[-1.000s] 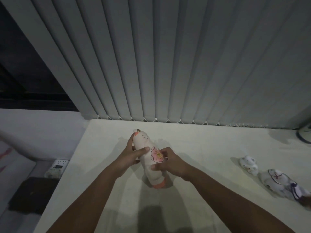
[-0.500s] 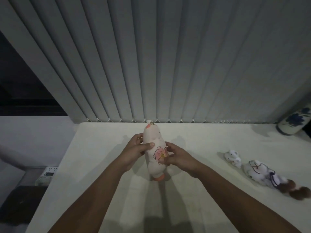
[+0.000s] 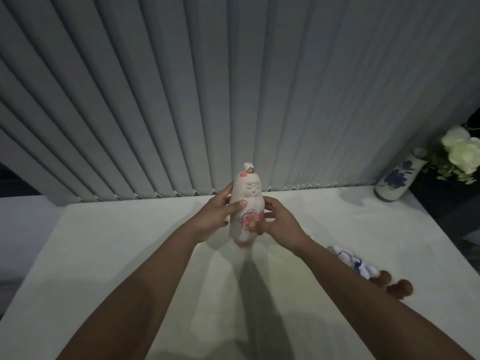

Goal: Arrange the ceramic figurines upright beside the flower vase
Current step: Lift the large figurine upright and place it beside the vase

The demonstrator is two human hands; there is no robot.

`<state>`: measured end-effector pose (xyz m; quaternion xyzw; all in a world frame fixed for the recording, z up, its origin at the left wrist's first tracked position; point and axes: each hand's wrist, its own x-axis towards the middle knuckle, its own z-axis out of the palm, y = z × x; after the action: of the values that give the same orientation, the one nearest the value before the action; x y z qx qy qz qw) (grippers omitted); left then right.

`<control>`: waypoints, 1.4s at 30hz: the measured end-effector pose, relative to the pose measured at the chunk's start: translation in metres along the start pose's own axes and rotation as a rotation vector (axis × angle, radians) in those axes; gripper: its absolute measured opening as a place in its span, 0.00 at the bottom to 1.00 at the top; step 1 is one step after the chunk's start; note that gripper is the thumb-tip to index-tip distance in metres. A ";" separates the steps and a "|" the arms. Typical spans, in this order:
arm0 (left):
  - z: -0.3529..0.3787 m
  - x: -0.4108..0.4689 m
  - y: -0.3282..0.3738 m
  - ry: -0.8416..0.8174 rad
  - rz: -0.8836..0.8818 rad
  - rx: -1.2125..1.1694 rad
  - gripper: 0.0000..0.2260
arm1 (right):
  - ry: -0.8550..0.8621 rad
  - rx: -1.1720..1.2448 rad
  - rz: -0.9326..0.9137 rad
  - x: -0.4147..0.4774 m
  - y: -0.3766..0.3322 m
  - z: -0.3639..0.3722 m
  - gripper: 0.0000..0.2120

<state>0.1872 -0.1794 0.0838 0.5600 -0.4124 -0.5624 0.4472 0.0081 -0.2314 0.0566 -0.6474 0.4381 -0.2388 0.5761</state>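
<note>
Gripping a tall ceramic figurine (image 3: 246, 209) from both sides, the left hand (image 3: 217, 215) and right hand (image 3: 279, 223) hold it upright above the white counter (image 3: 130, 255). The left hand's fingers (image 3: 228, 189) wrap the figurine's back while its thumb presses the front; the right hand is closed on the lower flank, thumb beside the painted pink flower. The figurine is a smooth, rounded, bottle-shaped body in pale pink-white glaze, with a simple painted face, orange marks on the head, a small topknot, and an orange base. Whether the base touches the counter cannot be told.

The counter surface is matte and plain. Its far edge meets grey vertical blinds (image 3: 233, 87) with a chain along their bottom; its left edge drops to a darker area. Open surface lies on all sides of the held figurine, widest to the left and toward the far right corner.

To the right, partly hidden behind the right forearm, a white figurine with blue markings (image 3: 348, 259) lies on its side, with brown rounded parts (image 3: 397, 288) at its near end. At the far right corner stands a cylindrical white vase with blue floral painting (image 3: 397, 178), tilted in this wide view, holding white roses (image 3: 462, 149) with green leaves. The vase stands well apart from the held figurine.
</note>
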 end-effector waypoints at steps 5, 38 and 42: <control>0.026 0.022 0.006 -0.050 -0.019 0.063 0.24 | 0.029 -0.056 0.003 0.013 0.012 -0.041 0.27; 0.059 0.082 -0.029 -0.023 -0.053 0.110 0.22 | -0.053 -0.359 0.086 0.033 0.033 -0.104 0.29; 0.063 0.074 -0.048 0.111 -0.015 0.160 0.22 | -0.131 -0.385 0.110 0.038 0.029 -0.112 0.32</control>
<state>0.1241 -0.2409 0.0201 0.6274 -0.4263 -0.4990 0.4190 -0.0727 -0.3226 0.0461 -0.7348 0.4719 -0.0764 0.4812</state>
